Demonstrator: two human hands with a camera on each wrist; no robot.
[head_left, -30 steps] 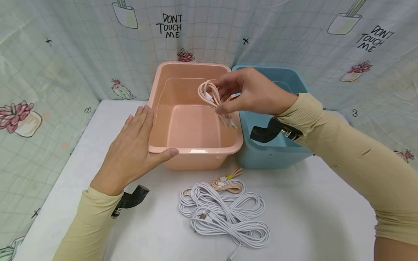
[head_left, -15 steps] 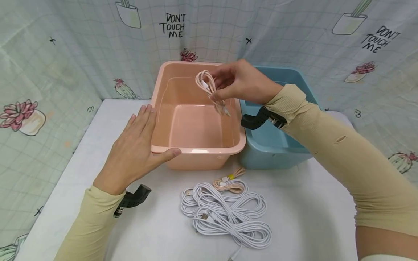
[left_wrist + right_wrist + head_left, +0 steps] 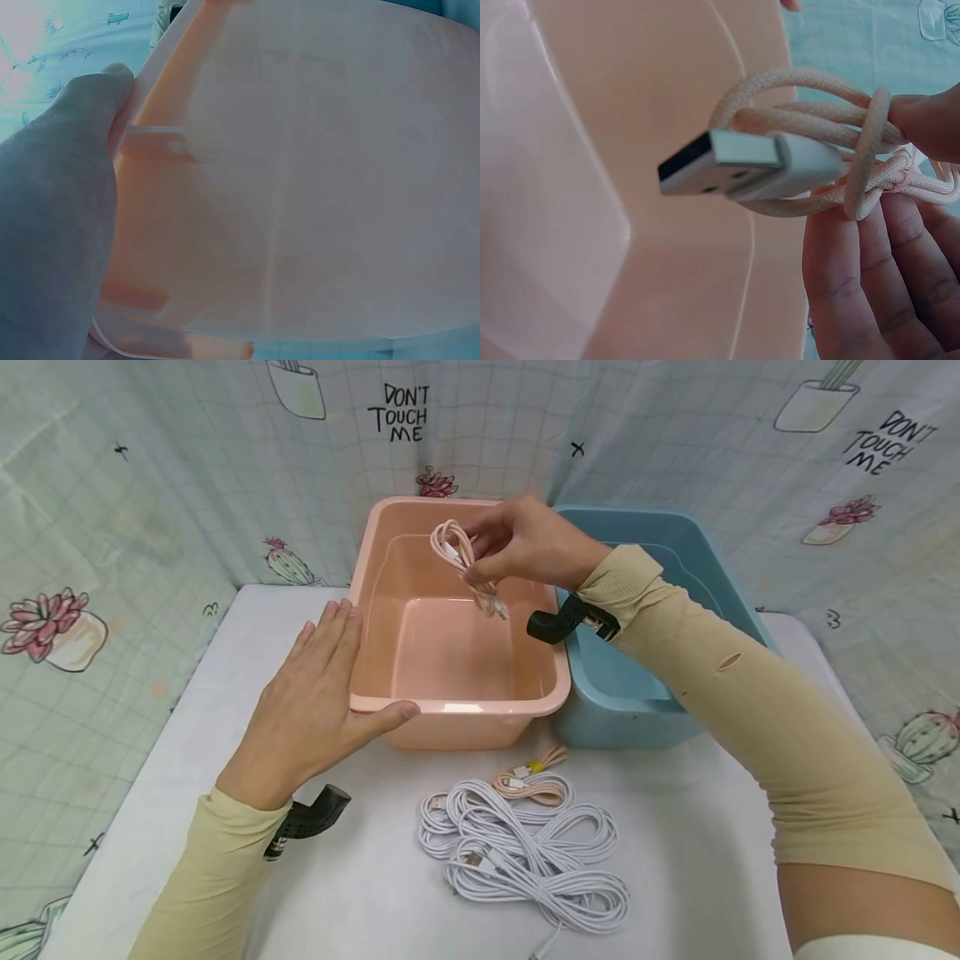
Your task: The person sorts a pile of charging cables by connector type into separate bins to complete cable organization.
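Observation:
Over the peach plastic bin (image 3: 465,706), my right hand (image 3: 536,545) pinches a coiled peach USB cable (image 3: 456,550) between thumb and fingers. The right wrist view shows its braided cord (image 3: 802,120) and the white-and-metal USB plug (image 3: 742,165) close up. My left hand (image 3: 303,710) lies flat with straight fingers along the bin's left side, the thumb over its front rim. In the left wrist view the bin's wall (image 3: 300,187) fills most of the picture, beside the left hand (image 3: 60,180).
A blue bin (image 3: 622,727) stands against the peach bin's right side. On the white table in front lie several coiled white cables (image 3: 536,877) and a peach cable (image 3: 543,789) with a yellow tie. A printed curtain (image 3: 480,435) hangs behind.
My right hand has moved left and slightly up with the cable, farther over the peach bin. The left hand stays on the bin's side.

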